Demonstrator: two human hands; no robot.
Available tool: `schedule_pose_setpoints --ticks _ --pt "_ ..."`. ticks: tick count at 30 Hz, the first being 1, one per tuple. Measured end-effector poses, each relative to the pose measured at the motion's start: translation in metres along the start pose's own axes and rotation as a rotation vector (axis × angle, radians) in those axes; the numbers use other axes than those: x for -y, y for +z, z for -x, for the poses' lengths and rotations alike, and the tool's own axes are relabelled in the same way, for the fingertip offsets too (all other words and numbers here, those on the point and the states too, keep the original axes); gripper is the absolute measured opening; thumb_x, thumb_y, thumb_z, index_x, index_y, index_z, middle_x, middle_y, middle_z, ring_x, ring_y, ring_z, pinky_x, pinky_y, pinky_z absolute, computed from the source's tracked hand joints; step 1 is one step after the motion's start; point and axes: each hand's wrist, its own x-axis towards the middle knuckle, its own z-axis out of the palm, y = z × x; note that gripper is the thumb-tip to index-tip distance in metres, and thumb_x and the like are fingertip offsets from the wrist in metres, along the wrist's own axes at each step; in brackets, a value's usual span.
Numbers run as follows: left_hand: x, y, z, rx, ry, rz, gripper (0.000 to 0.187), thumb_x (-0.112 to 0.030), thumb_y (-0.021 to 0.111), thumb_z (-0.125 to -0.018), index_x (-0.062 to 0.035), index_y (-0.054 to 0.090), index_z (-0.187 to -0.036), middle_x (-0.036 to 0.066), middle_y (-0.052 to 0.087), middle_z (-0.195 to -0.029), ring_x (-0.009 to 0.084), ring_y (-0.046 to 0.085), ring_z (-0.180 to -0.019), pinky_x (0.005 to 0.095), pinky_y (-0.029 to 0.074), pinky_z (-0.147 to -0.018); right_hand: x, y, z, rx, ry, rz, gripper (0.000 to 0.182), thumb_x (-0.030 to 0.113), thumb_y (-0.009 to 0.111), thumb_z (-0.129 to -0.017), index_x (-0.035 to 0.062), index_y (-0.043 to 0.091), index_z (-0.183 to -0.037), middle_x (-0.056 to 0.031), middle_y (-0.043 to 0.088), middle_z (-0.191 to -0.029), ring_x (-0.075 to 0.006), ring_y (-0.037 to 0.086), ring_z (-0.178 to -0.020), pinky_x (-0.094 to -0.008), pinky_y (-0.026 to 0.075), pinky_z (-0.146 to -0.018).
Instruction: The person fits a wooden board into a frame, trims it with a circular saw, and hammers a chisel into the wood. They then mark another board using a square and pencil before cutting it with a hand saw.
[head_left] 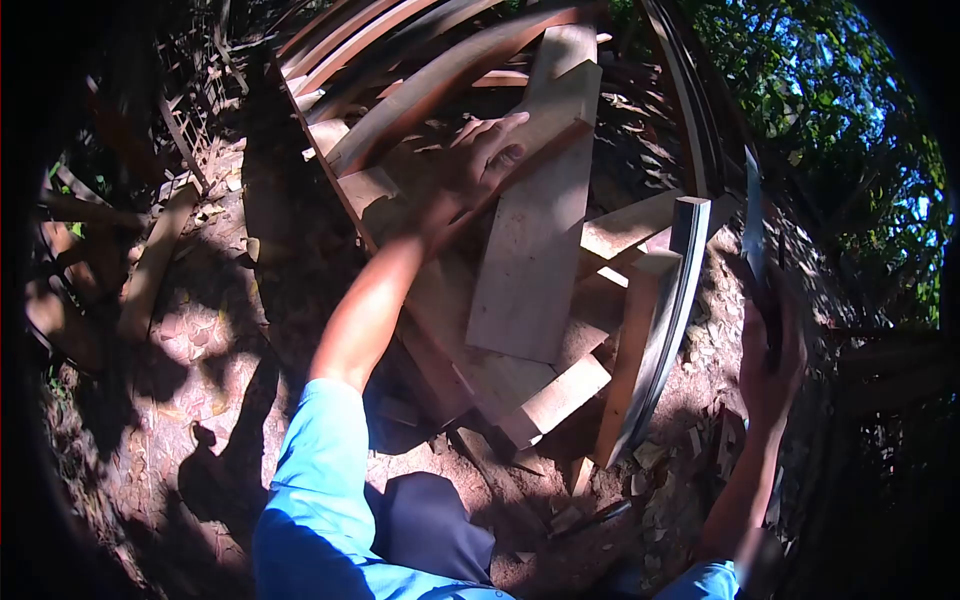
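My left hand [487, 152] is over a long wooden beam [548, 118], with its fingers stretched out and the thumb apart. The beam runs diagonally across a wide flat board [532, 265]. At the right, my right hand [775, 335] is closed around the dark handle of a machete, whose narrow blade [753, 215] points up and away from me. Between the two hands, a curved piece of wood [650, 340] with a dark, layered edge leans upright. A squared timber end [562, 398] lies below the flat board.
Several curved wooden slats [430, 95] are stacked at the top. Wood chips [690, 370] litter the shaded ground, and a loose plank [158, 262] lies at the left. Leafy bushes [840, 110] stand at the upper right. My knee [430, 530] shows at the bottom.
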Motion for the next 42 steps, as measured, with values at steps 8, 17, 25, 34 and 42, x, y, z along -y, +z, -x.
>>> schedule_pose_setpoints --ticks 8,17,25,34,42 --pt "-0.003 -0.002 -0.001 0.018 -0.063 0.036 0.049 -0.04 0.059 -0.098 -0.0085 0.056 -0.135 0.017 0.065 -0.123 0.0354 0.058 -0.118 0.0452 0.042 -0.104 -0.001 -0.049 -0.219 0.385 0.114 0.006 0.035 0.04 0.059 -0.1 0.0075 0.07 -0.108 0.0012 0.068 -0.085 -0.004 0.057 -0.07 -0.0169 0.04 -0.06" --pt "-0.017 -0.004 -0.01 -0.045 -0.124 0.007 0.047 -0.046 0.059 -0.096 -0.0087 0.064 -0.124 0.016 0.068 -0.107 0.0344 0.063 -0.106 0.0445 0.045 -0.097 0.046 0.02 -0.246 0.355 0.398 -0.466 0.03 0.035 0.074 -0.091 0.0044 0.074 -0.095 -0.0056 0.072 -0.09 -0.0103 0.068 -0.073 -0.0199 0.054 -0.058" --pt "-0.003 0.016 -0.022 -0.156 -0.082 -0.175 0.047 -0.052 0.056 -0.095 -0.0094 0.068 -0.11 0.012 0.069 -0.088 0.034 0.066 -0.089 0.0445 0.05 -0.085 0.0 0.071 -0.278 0.333 0.105 -0.345 0.057 0.059 0.07 -0.087 0.0057 0.075 -0.106 -0.0037 0.071 -0.095 -0.014 0.063 -0.091 -0.0335 0.049 -0.084" --pt "-0.021 0.007 -0.033 0.131 0.043 -0.156 0.042 -0.046 0.071 -0.084 -0.0099 0.068 -0.105 0.005 0.064 -0.102 0.0271 0.061 -0.103 0.0432 0.05 -0.087 -0.017 0.114 -0.304 0.145 0.143 -0.628 0.053 0.057 0.068 -0.088 0.0057 0.075 -0.1 -0.0016 0.069 -0.085 -0.0108 0.062 -0.073 -0.029 0.047 -0.064" --pt "-0.007 0.024 -0.039 0.152 0.194 -0.343 0.04 -0.043 0.069 -0.082 -0.0076 0.067 -0.1 0.006 0.061 -0.1 0.0274 0.057 -0.097 0.0434 0.046 -0.084 -0.011 0.163 -0.315 -0.13 0.315 -0.953 0.051 0.055 0.065 -0.091 0.0049 0.075 -0.097 -0.0023 0.067 -0.075 -0.012 0.064 -0.058 -0.0278 0.045 -0.048"
